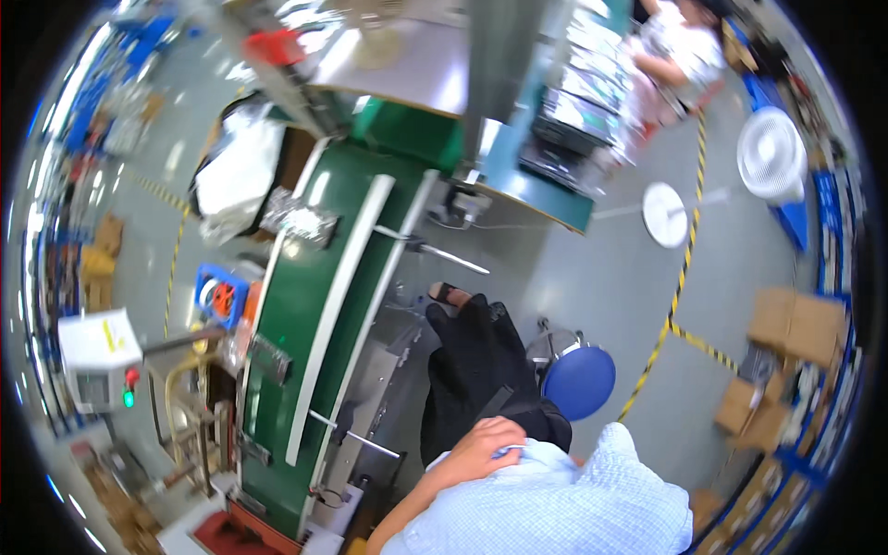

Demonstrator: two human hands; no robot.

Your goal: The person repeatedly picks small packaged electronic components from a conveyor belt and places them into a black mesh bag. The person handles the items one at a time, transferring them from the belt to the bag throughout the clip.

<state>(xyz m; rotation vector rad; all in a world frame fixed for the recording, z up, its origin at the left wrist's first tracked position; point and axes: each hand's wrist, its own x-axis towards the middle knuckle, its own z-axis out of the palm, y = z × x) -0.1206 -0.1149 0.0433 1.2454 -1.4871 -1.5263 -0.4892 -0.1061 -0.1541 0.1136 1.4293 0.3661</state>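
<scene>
Bent across my waist, my left hand (pixel 486 450) is closed on the front of my light blue shirt (pixel 536 504), its fingers curled into the cloth. A small whitish bit shows by the fingers, too small to name. On the other side hangs the shirt's right sleeve (pixel 624 467); my right hand is not in view. Below the shirt are black trousers (pixel 476 370). A round blue stool (pixel 578 382) stands beside my legs. To my left runs a green conveyor belt (pixel 314 268) with a long white guide rail (pixel 340 314) above it.
A clear plastic-wrapped package (pixel 301 219) lies on the belt's far part. A lined bin (pixel 239 171) and a blue crate (pixel 220 294) stand left of it. A control box (pixel 100 361), white fan (pixel 772 153), cartons (pixel 795 324) and a seated person (pixel 680 65) are around.
</scene>
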